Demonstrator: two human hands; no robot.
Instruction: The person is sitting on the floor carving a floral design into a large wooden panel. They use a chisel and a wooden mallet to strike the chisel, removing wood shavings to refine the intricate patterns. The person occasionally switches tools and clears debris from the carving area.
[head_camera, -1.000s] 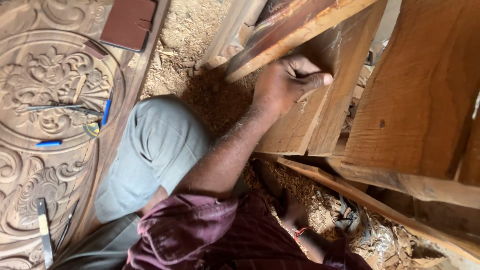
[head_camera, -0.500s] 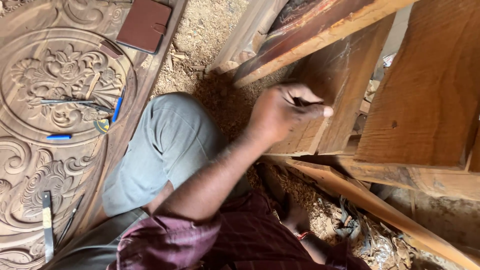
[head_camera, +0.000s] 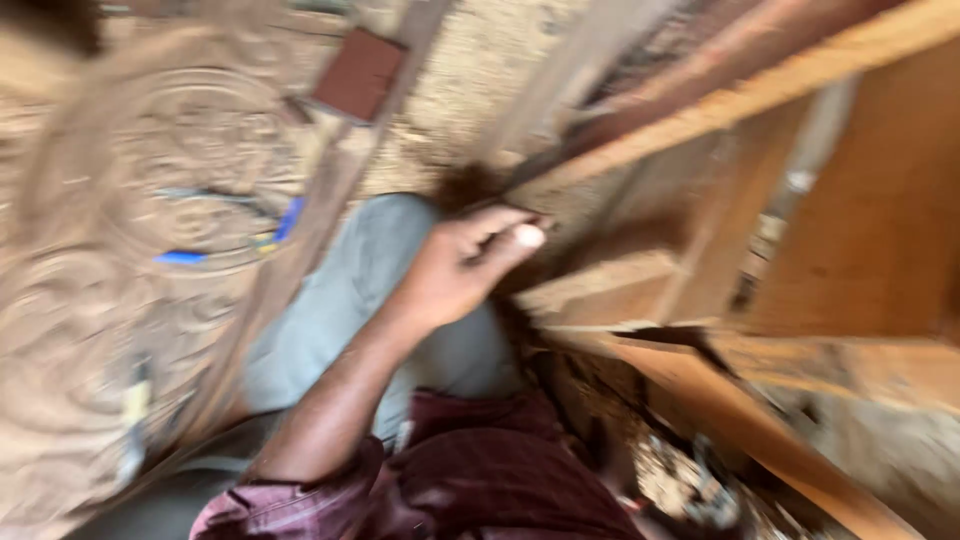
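The view is heavily blurred. My left hand (head_camera: 462, 268) is above my knee in grey trousers (head_camera: 350, 310), its fingers curled in and the thumb pressed against them. It hovers just left of a stack of slanted wooden planks (head_camera: 640, 290) and is not touching them. The blur hides whether anything small is pinched in the fingers. My forearm runs down to a maroon sleeve (head_camera: 300, 500). My right hand is out of sight.
A large carved wooden panel (head_camera: 110, 300) lies at the left with blue-handled tools (head_camera: 180, 258) and a chisel (head_camera: 132, 420) on it. A dark red flat block (head_camera: 358, 75) sits on its frame. Sawdust covers the floor (head_camera: 470, 60). Long beams (head_camera: 760, 90) cross the right side.
My left hand has pulled back from the plank edge towards my knee, and its fingers have closed. The camera has swung, which blurs the view.
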